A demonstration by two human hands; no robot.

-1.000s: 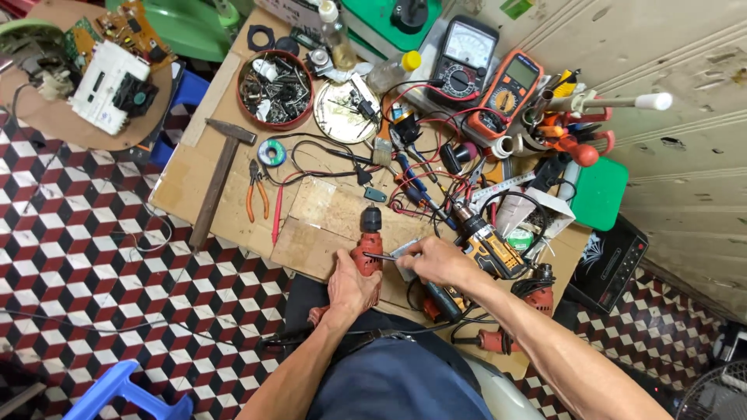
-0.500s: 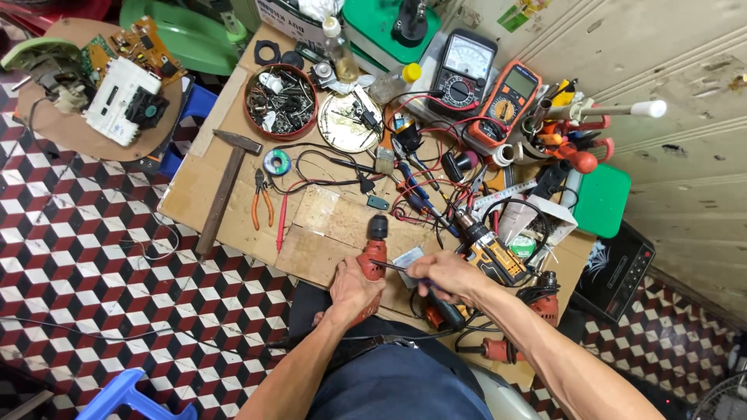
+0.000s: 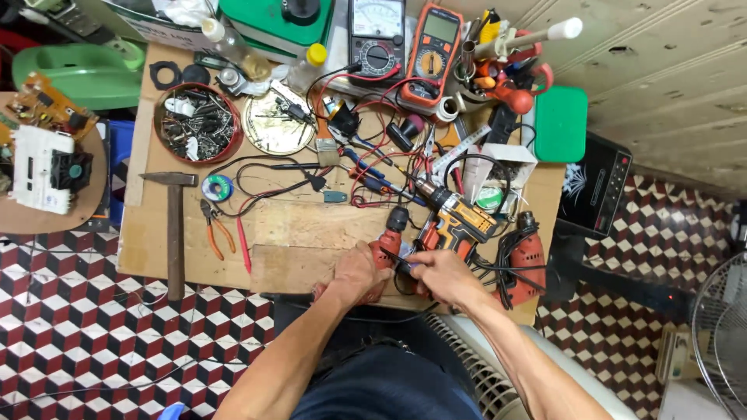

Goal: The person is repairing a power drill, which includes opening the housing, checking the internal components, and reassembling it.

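Head view: left hand (image 3: 356,274) grips red plastic drill (image 3: 387,243); right hand (image 3: 437,274) pinches thin dark tool (image 3: 398,259).

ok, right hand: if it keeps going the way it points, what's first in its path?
Likely the red drill. The right hand points left at the thin tool on it, beside the left hand. Depth is unclear from above.

An orange-cased multimeter (image 3: 433,53) with a grey rectangular screen is lying at the bench's far edge, touching a black analogue meter (image 3: 376,35) with a pale dial window on its left. Near the right edge, an open white cardboard box (image 3: 498,167) is sitting.
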